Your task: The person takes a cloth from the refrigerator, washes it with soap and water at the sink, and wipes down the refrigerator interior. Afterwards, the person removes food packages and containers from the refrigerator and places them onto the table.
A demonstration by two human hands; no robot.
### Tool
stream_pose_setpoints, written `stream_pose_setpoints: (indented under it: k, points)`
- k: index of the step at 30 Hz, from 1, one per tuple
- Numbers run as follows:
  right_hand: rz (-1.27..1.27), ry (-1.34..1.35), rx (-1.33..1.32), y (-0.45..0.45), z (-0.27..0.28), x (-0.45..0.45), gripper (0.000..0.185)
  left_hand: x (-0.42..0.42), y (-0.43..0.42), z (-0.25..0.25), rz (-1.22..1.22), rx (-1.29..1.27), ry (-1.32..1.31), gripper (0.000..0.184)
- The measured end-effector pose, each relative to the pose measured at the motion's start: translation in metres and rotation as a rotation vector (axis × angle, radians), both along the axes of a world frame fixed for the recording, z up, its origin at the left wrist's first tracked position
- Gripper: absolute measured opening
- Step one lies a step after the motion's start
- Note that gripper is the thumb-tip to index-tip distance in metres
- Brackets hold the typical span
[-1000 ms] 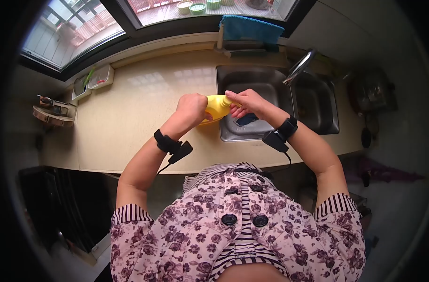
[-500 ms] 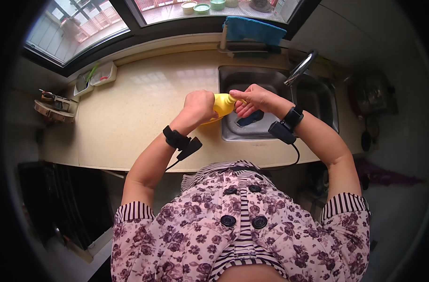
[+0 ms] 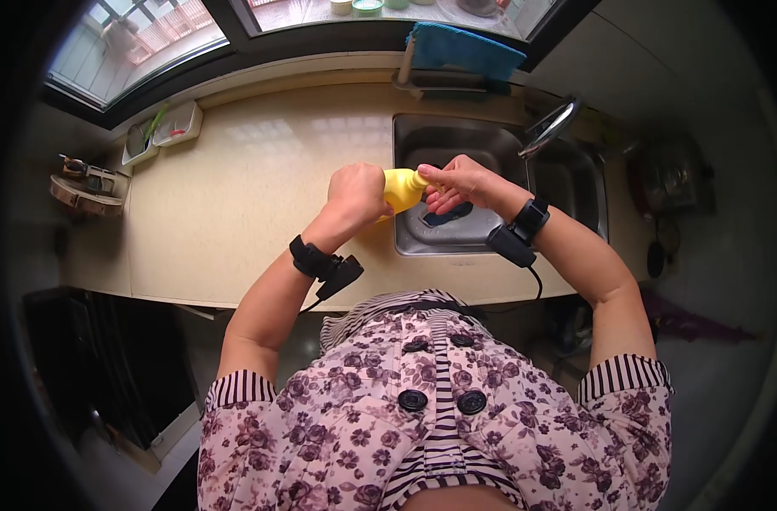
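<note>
My left hand (image 3: 357,192) is wrapped around the body of a yellow plastic bottle (image 3: 401,189), which lies tilted with its neck toward the right, over the sink's left rim. At that neck, my right hand (image 3: 459,183) has its thumb on the cap end and its other fingers curled below. The cap itself is mostly hidden by the fingers. Beneath my right hand, a dark blue item (image 3: 448,215), perhaps a cloth or sponge, lies in the left basin of the steel sink (image 3: 499,243).
A chrome faucet (image 3: 552,128) arches over the sink. Behind it, a blue cloth (image 3: 465,53) hangs on a rack. White containers (image 3: 180,124) and a wooden rack (image 3: 86,194) stand at the left of the cream countertop (image 3: 235,196). A dark appliance (image 3: 669,179) is at far right.
The view has shifted slightly. Both hands stay at the bottle in nearly the same pose, with my right thumb still at its cap end.
</note>
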State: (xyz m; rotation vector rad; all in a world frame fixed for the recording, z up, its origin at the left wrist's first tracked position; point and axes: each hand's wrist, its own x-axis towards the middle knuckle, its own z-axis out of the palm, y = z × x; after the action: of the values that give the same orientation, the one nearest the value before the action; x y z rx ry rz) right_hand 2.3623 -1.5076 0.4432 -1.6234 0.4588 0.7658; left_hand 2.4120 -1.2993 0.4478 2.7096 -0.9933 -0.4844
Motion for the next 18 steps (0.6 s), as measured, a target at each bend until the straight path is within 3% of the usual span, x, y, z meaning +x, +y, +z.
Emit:
stream_pose_setpoints:
  k: [2,15,18]
  points:
    - [-0.006,0.006,0.017,0.0,-0.004,-0.002,0.068,-0.002,0.002,-0.004,0.005,-0.079,-0.025,0.038]
    - [-0.064,0.048,0.002,-0.004,0.013,0.0,0.057,0.004,-0.01,0.005,0.003,-0.001,0.035,0.04]
    - [-0.004,-0.1,-0.102,-0.005,0.009,0.0,0.052,0.002,-0.011,0.003,-0.066,0.005,0.004,0.041]
